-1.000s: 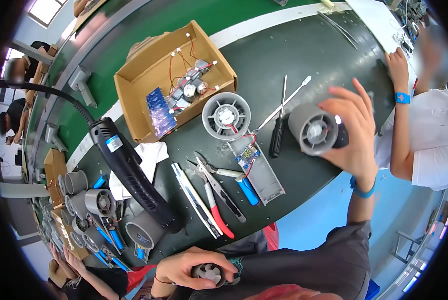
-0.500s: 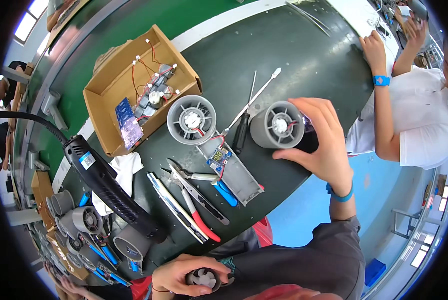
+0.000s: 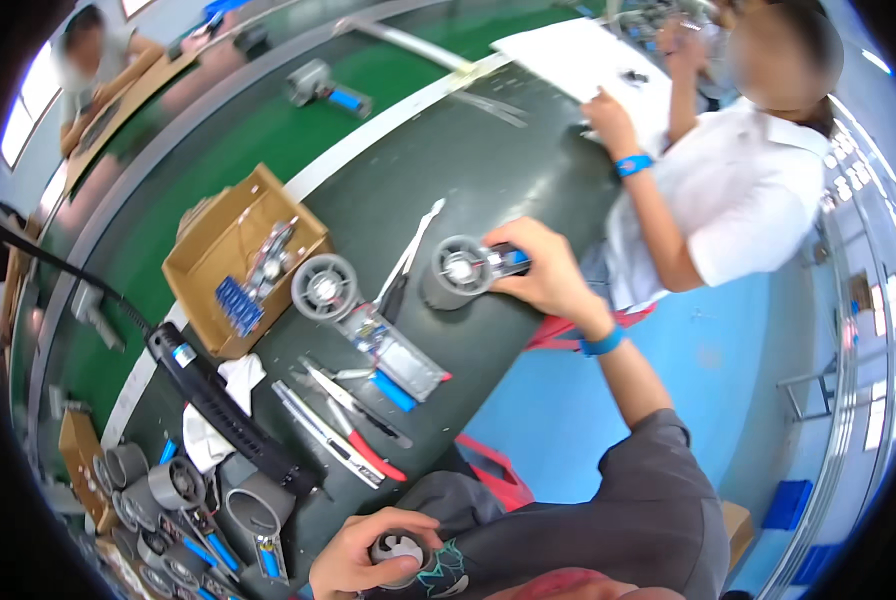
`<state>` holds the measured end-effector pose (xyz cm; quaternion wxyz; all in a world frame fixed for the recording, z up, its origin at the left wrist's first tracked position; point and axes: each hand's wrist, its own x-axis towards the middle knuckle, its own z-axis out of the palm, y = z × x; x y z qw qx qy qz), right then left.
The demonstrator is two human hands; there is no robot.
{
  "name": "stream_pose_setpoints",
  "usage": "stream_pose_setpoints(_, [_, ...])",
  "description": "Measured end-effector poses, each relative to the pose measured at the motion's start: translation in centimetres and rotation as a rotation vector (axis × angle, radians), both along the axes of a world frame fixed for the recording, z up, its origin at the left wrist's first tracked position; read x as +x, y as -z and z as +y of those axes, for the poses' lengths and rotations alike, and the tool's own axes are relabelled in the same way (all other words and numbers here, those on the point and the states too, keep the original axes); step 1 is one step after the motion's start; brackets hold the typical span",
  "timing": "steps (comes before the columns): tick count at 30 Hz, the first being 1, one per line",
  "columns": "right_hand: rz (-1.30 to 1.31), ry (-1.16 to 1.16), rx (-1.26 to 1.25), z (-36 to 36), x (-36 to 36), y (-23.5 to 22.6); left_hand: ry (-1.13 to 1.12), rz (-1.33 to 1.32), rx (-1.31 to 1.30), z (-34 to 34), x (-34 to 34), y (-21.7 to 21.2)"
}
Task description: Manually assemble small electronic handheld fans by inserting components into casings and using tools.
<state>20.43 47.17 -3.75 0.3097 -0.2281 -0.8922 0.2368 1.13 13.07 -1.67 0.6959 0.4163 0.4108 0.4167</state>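
Low at the front, my left hand (image 3: 353, 562) is wrapped round a small grey bladed fan (image 3: 400, 546). My right hand (image 3: 558, 280) grips the short handle part of a grey cylindrical fan housing (image 3: 453, 285) at the table's right edge. A dark and blue piece shows between those fingers. The housing's round spoked face is turned up. Left of it is a second fan housing (image 3: 325, 287), its long handle shell (image 3: 403, 360) open with a small circuit board inside. A screwdriver (image 3: 395, 295) and a thin white-tipped tool (image 3: 415, 245) lie between the two housings.
A cardboard box (image 3: 193, 275) holds motors, wires and a blue board. Red-handled pliers (image 3: 363, 445) and a blue cylinder (image 3: 395, 390) lie nearer. A black corded tool (image 3: 218, 395) crosses the left side, by several grey housings (image 3: 176, 484). A co-worker in white (image 3: 738, 200) sits at right.
My right hand has shifted from the housing's rim to its handle part, which now shows pointing right. The view has swung, showing more of the co-worker. My left hand still holds the fan.
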Motion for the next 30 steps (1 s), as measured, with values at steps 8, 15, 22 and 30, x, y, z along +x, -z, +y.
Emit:
stream_pose_setpoints(8, [0.514,-0.273,-0.758,-6.2,5.0,-3.6,-0.145,-0.031,0.084,-0.3,0.7,0.3])
stream_pose_setpoints(15, [0.653,-0.212,-0.765,-13.3,7.1,-9.0,-0.185,0.011,0.144,-0.6,1.0,0.3])
stream_pose_setpoints(22, [-0.098,-0.003,-0.178,-15.5,3.7,-10.3,-0.24,-0.005,0.126,-1.4,1.2,0.2])
stream_pose_setpoints(30, [0.082,0.035,-0.78,-19.6,2.6,-4.7,-0.527,0.319,0.239,-4.8,0.5,-2.5])
